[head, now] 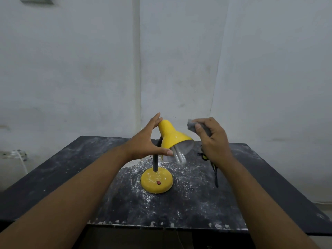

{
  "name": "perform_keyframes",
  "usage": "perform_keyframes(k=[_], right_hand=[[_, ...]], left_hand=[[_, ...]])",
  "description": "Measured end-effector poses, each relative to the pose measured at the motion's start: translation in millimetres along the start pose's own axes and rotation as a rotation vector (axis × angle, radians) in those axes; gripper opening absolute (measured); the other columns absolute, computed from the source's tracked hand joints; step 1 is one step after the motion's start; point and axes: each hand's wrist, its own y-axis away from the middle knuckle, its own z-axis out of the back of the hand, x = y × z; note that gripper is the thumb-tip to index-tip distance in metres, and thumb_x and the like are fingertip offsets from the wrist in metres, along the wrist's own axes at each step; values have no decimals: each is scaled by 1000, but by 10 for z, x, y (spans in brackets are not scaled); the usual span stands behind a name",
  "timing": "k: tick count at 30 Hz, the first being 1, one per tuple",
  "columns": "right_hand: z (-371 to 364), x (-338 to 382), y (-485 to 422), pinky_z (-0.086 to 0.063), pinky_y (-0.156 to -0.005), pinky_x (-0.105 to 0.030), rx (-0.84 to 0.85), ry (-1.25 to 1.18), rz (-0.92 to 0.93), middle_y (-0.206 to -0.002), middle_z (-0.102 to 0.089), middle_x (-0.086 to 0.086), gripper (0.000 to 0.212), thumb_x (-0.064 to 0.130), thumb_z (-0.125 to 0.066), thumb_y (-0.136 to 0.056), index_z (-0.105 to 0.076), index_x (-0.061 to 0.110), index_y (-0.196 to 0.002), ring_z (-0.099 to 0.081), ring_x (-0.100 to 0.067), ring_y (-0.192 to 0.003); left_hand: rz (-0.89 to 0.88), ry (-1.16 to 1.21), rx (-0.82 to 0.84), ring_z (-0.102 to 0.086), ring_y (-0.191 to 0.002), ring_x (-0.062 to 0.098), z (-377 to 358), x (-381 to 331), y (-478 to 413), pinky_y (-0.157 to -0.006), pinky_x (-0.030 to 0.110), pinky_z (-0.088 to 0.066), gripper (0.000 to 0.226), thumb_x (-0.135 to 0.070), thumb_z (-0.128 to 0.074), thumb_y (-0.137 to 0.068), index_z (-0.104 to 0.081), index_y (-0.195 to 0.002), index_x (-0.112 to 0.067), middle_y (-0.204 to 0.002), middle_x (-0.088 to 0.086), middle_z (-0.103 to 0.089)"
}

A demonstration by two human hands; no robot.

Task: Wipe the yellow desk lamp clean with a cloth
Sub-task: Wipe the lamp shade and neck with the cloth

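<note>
A yellow desk lamp (pixel 170 136) stands mid-table, its round base (pixel 156 182) speckled with white dust and carrying a red switch. A grey neck rises to the tilted shade, where a white bulb (pixel 178 156) shows in the opening. My left hand (pixel 150 141) grips the shade from the left, fingers at its top end and thumb at the lower rim. My right hand (pixel 212 139) hovers just right of the shade, shut on a crumpled grey cloth (pixel 195 127) that is not touching the lamp.
The dark table (pixel 62 168) is smeared with white dust, thickest around the lamp's base. A dark cord with yellow markings (pixel 214 169) lies right of the lamp, partly hidden by my right wrist. A white wall stands close behind the table.
</note>
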Motion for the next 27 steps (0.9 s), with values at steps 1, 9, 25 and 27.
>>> perform_keyframes(k=[1, 9, 25, 27], right_hand=[[-24, 28, -58, -61, -101, -43, 51, 80, -14, -113, -69, -7, 21, 9, -59, -110, -76, 17, -117, -74, -13, -110], [24, 110, 141, -44, -73, -15, 211, 273, 160, -94, -56, 12, 22, 11, -63, -107, -81, 18, -118, -61, -8, -87], [-116, 215, -43, -55, -86, -37, 269, 305, 75, -102, -69, 9, 16, 23, -67, -104, -79, 33, -110, -66, -11, -99], [-74, 266, 5, -55, -83, -31, 239, 280, 93, -101, -73, 13, 16, 21, -70, -103, -80, 34, -107, -68, -7, -98]], left_hand=[[0, -6, 11, -19, -161, 2, 37, -7, -9, -131, 50, -25, 151, -75, -93, -56, 2, -168, -45, -176, -21, -19], [5, -19, 28, -26, -159, 3, 81, 49, -69, -127, 42, -31, 155, -68, -97, -53, -1, -170, -37, -173, -21, -26], [18, 24, 12, -23, -160, 4, 81, 61, -14, -130, 45, -29, 150, -68, -96, -55, -5, -170, -38, -176, -18, -22], [14, -20, -3, -23, -161, 6, 81, 56, 22, -129, 44, -29, 144, -70, -94, -58, -8, -170, -40, -176, -19, -21]])
